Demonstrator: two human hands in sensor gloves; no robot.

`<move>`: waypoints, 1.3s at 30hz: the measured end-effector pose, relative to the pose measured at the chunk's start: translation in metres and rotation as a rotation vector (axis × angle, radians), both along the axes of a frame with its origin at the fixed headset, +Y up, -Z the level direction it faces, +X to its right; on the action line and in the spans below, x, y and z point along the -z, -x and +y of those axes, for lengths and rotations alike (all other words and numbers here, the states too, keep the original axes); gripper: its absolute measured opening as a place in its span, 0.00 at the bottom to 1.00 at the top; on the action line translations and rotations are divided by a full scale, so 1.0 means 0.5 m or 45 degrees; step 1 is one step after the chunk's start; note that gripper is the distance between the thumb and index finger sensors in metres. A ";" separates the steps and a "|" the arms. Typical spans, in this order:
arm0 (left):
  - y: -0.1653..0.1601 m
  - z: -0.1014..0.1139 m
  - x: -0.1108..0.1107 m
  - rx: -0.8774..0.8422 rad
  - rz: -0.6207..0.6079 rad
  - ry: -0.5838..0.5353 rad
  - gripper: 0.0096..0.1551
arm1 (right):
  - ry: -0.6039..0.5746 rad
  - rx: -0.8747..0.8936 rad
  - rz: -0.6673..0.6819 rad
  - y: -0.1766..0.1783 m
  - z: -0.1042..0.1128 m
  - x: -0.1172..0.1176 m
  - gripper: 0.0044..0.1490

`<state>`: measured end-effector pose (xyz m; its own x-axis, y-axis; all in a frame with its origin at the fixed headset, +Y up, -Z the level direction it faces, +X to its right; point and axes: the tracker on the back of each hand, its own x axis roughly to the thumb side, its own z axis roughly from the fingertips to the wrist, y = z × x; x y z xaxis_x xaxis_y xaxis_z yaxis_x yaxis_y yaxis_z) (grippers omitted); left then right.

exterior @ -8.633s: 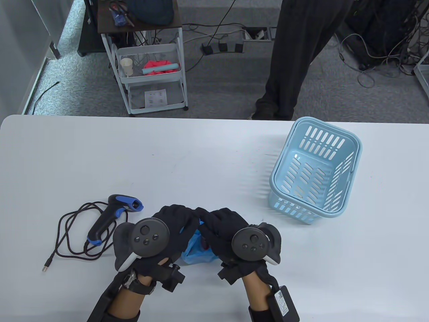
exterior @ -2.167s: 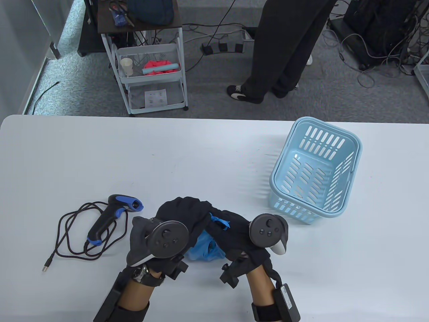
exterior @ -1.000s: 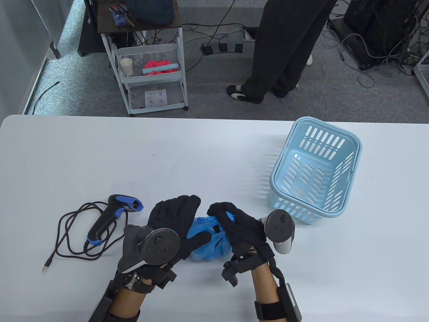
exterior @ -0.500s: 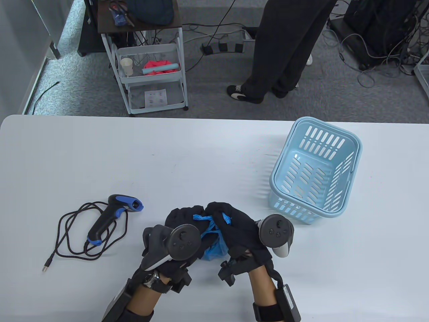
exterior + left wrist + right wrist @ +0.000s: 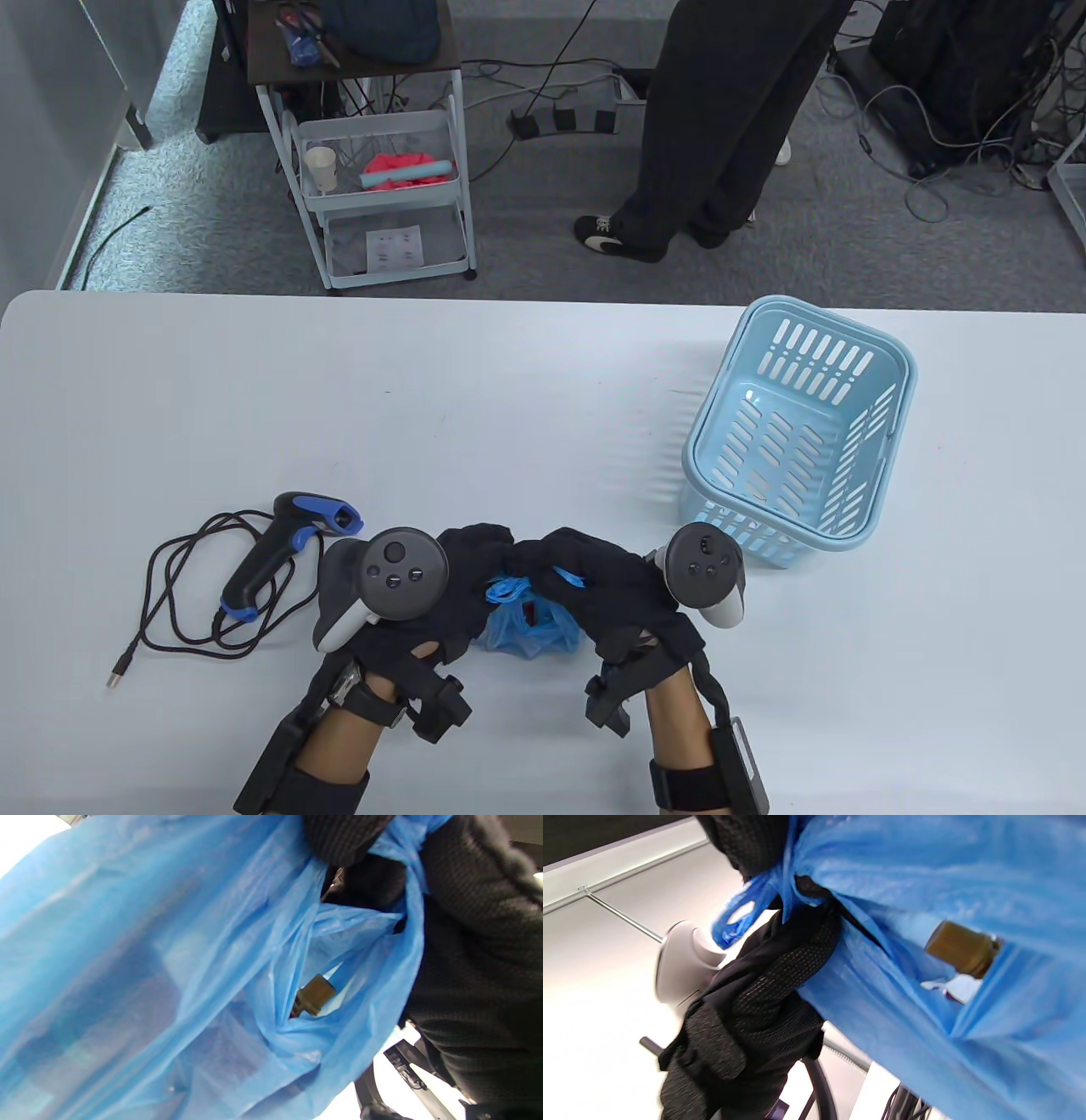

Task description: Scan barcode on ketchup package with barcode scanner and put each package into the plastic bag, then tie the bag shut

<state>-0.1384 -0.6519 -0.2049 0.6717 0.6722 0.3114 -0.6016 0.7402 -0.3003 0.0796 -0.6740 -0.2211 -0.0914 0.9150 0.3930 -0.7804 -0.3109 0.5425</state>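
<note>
A blue plastic bag (image 5: 530, 624) sits on the white table near the front edge, between my hands. My left hand (image 5: 471, 564) and my right hand (image 5: 577, 569) both grip the bag's twisted handles (image 5: 509, 587) above it, fingers curled and meeting over the bag. In the wrist views the bag (image 5: 169, 963) fills the frame, and a ketchup package's brown cap (image 5: 314, 995) shows through a gap in the bag (image 5: 925, 1005), with the same cap (image 5: 961, 946) near the right hand. The black and blue barcode scanner (image 5: 284, 543) lies on the table left of my left hand, untouched.
The scanner's coiled cable (image 5: 182, 594) lies at the left. A light blue slotted basket (image 5: 797, 441) stands at the right. Beyond the table's far edge a person's legs (image 5: 713, 127) stand on the carpet, next to a white trolley (image 5: 382, 178).
Both hands have kept working the bag's handles. The left hand turned so its tracker faces up and slid left; the right hand shifted slightly nearer. The bag now looks smaller and bunched.
</note>
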 end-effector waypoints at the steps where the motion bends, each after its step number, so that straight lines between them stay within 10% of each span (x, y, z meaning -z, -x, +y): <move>1: 0.001 -0.001 0.001 -0.007 -0.008 0.009 0.23 | 0.008 -0.002 0.023 0.000 0.000 0.001 0.25; 12: 0.019 -0.013 0.014 -0.161 -0.178 0.147 0.25 | -0.092 -0.114 -0.136 0.004 0.011 -0.007 0.22; 16: 0.023 -0.015 0.013 -0.218 -0.207 0.155 0.40 | -0.134 -0.142 -0.200 0.007 0.015 -0.012 0.22; 23: -0.004 -0.008 -0.001 -0.030 0.007 -0.062 0.24 | -0.166 -0.176 -0.236 0.012 0.019 -0.016 0.24; 39: -0.036 0.014 -0.013 0.587 0.283 -0.487 0.25 | -0.201 -0.136 -0.326 -0.001 0.025 -0.018 0.26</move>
